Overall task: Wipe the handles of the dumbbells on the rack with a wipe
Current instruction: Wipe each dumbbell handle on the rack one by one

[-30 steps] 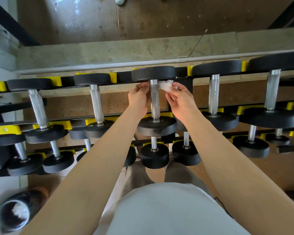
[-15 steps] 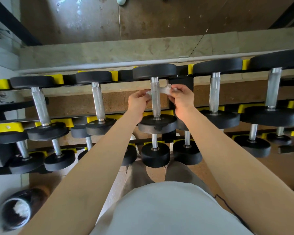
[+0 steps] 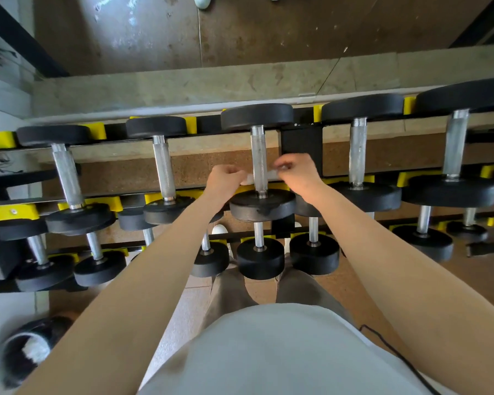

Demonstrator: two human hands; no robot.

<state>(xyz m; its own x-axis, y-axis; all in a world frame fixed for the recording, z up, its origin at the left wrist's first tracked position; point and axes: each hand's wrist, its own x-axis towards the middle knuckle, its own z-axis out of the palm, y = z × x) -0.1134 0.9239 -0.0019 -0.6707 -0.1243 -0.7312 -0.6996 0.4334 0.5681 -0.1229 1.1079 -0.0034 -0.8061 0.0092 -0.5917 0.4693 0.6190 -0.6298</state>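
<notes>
A black dumbbell with a knurled steel handle (image 3: 258, 155) lies in the middle of the rack's top tier. A white wipe (image 3: 247, 179) passes behind the lower end of that handle, just above the near weight plate (image 3: 261, 205). My left hand (image 3: 224, 178) pinches the wipe's left end and my right hand (image 3: 297, 172) pinches its right end, one on each side of the handle. Most of the wipe is hidden by the handle and my fingers.
More dumbbells (image 3: 358, 151) fill the black and yellow rack (image 3: 0, 139) on both sides and on the lower tiers (image 3: 260, 258). A dark round container (image 3: 26, 352) with white wipes stands on the floor at lower left. A stone ledge (image 3: 211, 86) runs behind the rack.
Both hands have slid the wipe down the handle, from just under the far plate to just above the near plate.
</notes>
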